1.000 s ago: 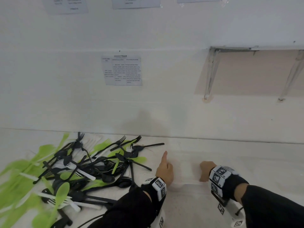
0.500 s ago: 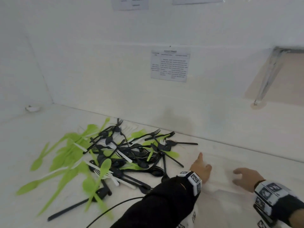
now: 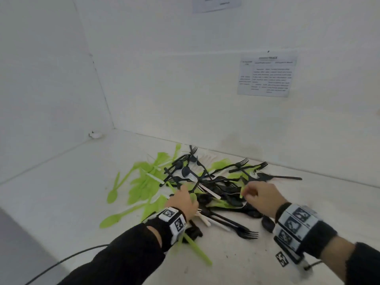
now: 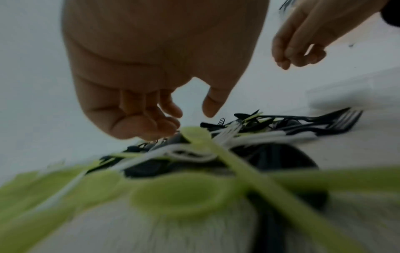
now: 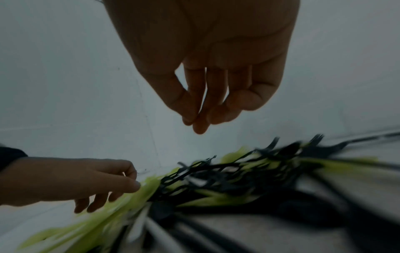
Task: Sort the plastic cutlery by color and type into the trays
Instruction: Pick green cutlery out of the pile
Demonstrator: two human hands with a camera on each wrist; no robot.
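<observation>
Both hands (image 3: 182, 199) (image 3: 261, 195) over cutlery pile (image 3: 207, 182)

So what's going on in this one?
A person is starting to sort a mixed pile of cutlery, green, black and white forks and spoons heaped on a white table. Both hands hover over the pile: the left hand has loosely curled fingers just above a green spoon, and the right hand has its fingertips drawn together. Neither clearly holds a piece. No trays are in view.
</observation>
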